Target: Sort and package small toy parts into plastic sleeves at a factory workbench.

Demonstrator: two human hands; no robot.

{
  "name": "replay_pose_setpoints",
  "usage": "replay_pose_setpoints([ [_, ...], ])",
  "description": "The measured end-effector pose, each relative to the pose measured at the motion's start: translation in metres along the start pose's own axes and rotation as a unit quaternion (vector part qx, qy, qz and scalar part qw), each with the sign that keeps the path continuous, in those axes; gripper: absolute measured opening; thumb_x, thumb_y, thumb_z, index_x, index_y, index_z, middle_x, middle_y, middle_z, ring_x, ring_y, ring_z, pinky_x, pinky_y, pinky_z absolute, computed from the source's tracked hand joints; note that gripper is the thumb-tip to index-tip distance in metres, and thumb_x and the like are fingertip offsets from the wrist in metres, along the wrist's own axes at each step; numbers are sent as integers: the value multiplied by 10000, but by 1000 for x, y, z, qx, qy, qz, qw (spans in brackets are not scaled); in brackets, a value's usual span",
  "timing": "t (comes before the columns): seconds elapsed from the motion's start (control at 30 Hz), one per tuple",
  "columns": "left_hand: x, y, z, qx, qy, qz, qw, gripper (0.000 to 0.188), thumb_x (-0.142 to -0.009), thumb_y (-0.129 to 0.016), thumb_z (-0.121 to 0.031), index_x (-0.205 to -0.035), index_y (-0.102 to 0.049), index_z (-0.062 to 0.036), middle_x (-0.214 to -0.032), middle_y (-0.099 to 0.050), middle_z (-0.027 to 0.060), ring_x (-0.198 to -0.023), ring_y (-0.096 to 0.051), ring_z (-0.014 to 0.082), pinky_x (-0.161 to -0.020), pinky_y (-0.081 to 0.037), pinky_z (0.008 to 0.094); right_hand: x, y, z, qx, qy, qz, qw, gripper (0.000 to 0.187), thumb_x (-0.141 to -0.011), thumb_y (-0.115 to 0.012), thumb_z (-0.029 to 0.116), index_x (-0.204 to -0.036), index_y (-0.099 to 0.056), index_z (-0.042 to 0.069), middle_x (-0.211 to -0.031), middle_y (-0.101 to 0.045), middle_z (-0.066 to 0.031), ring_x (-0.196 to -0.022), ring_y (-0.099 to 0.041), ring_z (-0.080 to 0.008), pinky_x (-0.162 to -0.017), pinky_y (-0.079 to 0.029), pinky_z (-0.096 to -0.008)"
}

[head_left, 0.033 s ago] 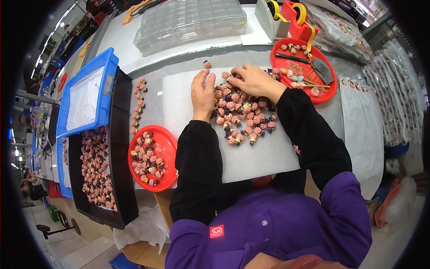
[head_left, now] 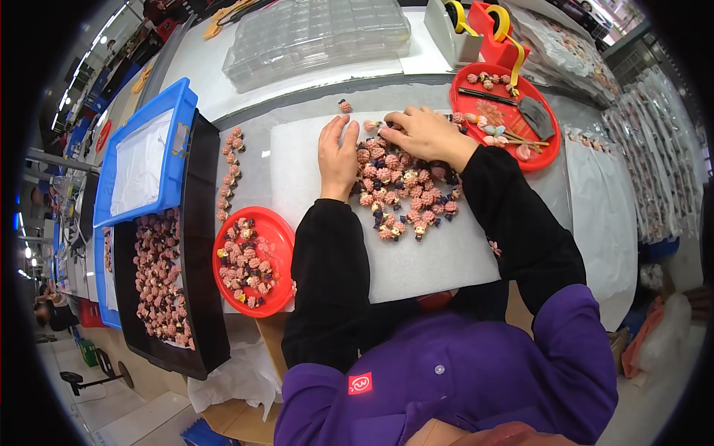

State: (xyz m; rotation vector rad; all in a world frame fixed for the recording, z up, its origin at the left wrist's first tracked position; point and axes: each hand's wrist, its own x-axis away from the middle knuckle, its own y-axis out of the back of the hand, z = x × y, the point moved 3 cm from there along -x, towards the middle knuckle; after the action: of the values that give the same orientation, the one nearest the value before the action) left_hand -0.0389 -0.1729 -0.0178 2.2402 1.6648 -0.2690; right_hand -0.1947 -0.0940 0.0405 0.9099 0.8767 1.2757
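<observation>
Small figurines with bumpy pink tops and dark bases lie in a loose pile (head_left: 405, 186) on a white foam sheet (head_left: 416, 271). At the pile's far left edge, my left hand (head_left: 338, 160) rests with its fingers stretched out flat and nothing visibly gripped. My right hand (head_left: 428, 135) reaches over the far side of the pile, thumb and fingers closed on one pink figurine (head_left: 371, 125) between the two hands. Its underside is partly hidden by the fingers. A lone figurine (head_left: 344, 106) stands just beyond my left fingertips.
A red plate (head_left: 279, 245) of figurines and a black bin (head_left: 212, 327) full of them are at left, beside a row of figurines (head_left: 230, 175). Back right is a red tray (head_left: 547, 152) with sticks and a pen. Clear plastic trays (head_left: 320, 41) and tape dispensers (head_left: 502, 44) stand behind.
The figurine between my hands has turned and shows a paler side. Both hands stay almost in place.
</observation>
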Motion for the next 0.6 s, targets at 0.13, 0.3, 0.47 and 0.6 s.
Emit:
replay_pose_setpoints([
  [0.13, 0, 6, 0, -9, 12, -11, 1000, 362, -839, -549, -285, -1025, -599, 22, -1127, -548, 187, -1096, -483, 291, -944, -351, 353, -16, 23, 8, 102, -32, -77, 991, 394, -887, -419, 422, -1193, -538, 204, -1121, -539, -125, -1062, -480, -317, -911, -378, -417],
  [0.3, 0, 0, -15, 22, 50, -51, 997, 467, -858, -517, -299, -1165, -477, 51, -1195, -486, 208, -1141, -436, 318, -977, -317, 360, -89, -19, -12, -33, 137, -90, 986, 343, -888, -432, 326, -1170, -554, 174, -1243, -481, -135, -1148, -435, -328, -952, -358, -387],
  [0.47, -3, 2, -9, -44, 8, -57, 997, 542, -907, -418, -325, -1266, -340, 73, -1325, -334, 235, -1240, -316, 341, -1031, -241, 367, -103, -46, 10, -51, 186, 22, 981, 343, -862, -450, 318, -1113, -581, 124, -1196, -504, -122, -1096, -471, -313, -893, -385, -442],
  [0.6, -2, 10, -8, 22, 35, -25, 999, 474, -932, -369, -340, -1162, -491, 56, -1090, -560, 153, -1024, -515, 215, -881, -386, 304, -66, -37, 39, -90, 211, 27, 973, 368, -868, -453, 313, -966, -612, -4, -1138, -528, -153, -971, -535, -330, -835, -428, -382],
])
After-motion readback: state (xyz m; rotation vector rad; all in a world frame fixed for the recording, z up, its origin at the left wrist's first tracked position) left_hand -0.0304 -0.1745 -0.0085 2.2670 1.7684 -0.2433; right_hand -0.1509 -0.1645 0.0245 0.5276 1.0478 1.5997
